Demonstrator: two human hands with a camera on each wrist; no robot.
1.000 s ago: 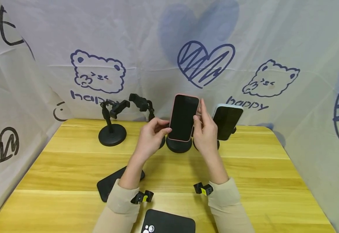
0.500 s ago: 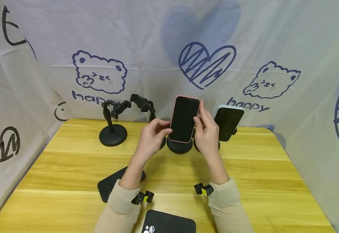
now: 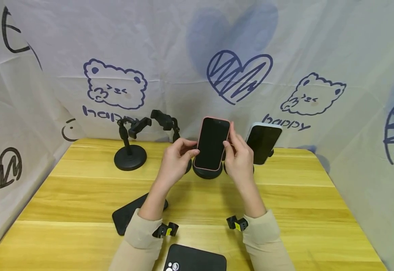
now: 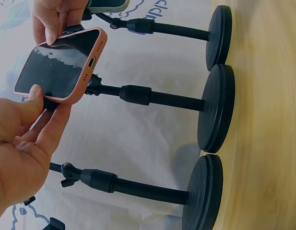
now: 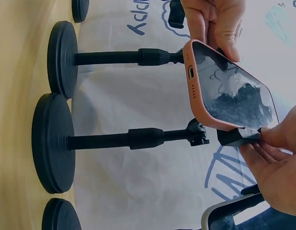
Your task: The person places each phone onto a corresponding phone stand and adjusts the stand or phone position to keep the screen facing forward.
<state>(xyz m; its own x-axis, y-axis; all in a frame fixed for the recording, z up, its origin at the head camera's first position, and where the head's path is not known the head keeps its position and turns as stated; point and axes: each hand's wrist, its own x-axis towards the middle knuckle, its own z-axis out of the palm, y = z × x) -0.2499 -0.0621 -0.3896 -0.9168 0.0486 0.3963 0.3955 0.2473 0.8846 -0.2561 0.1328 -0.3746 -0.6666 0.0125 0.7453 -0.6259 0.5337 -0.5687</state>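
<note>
A smartphone in a coral-pink case [image 3: 212, 143] stands upright, screen toward me, at a black phone stand whose round base [image 3: 208, 174] shows beneath it. My left hand [image 3: 176, 156] pinches its left edge, thumb on the front and fingers behind. On the opposite edge my right hand [image 3: 239, 156] grips with its thumb at the screen side. The right wrist view shows a black clamp jaw along the phone's edge beside the fingers of my right hand [image 5: 279, 163]. In the left wrist view, the stand's pole [image 4: 152, 98] runs behind the phone. The phone covers most of the holder.
Right of my hands, a phone in a pale case [image 3: 265, 143] sits on another stand. Two stands with bare clamps are at left, one with its base [image 3: 130, 157] fully visible. A black phone [image 3: 126, 216] lies by my left forearm, another [image 3: 197, 259] at the front edge.
The pink-cased phone has moved slightly down toward the stand's base. My right hand has shifted down with it, while my left hand has hardly moved.
</note>
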